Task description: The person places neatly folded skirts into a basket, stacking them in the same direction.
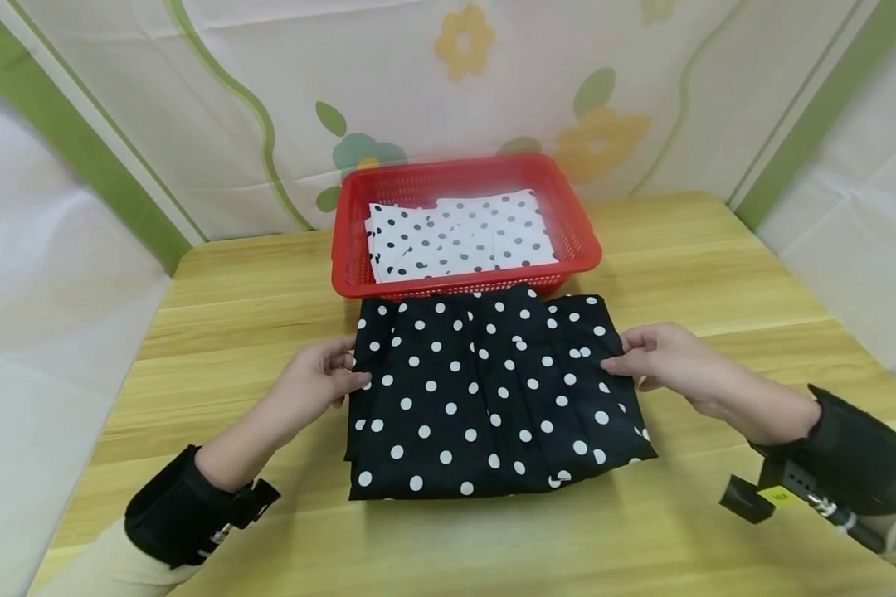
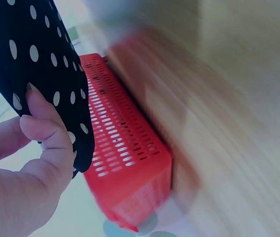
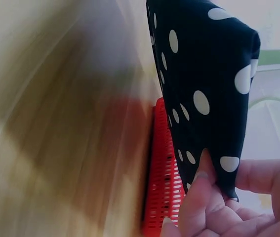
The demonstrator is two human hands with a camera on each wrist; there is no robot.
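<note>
Holding a black spotty cloth (image 1: 489, 398) by both sides

Lying folded on the wooden table (image 1: 717, 274), just in front of the red basket (image 1: 358, 207) and touching its front edge; left hand (image 1: 315, 383) pinching the left edge of the cloth, thumb on top and fingers curled under; right hand (image 1: 664, 356) pinching the right edge the same way, fingertips (image 3: 199, 182) squeezing the fabric in the right wrist view; sitting inside the basket, a white spotty cloth (image 1: 459, 235) folded flat; hanging behind the table, a curtain with flowers (image 1: 463, 41); wearing black wrist straps (image 1: 182, 514) on both arms
</note>
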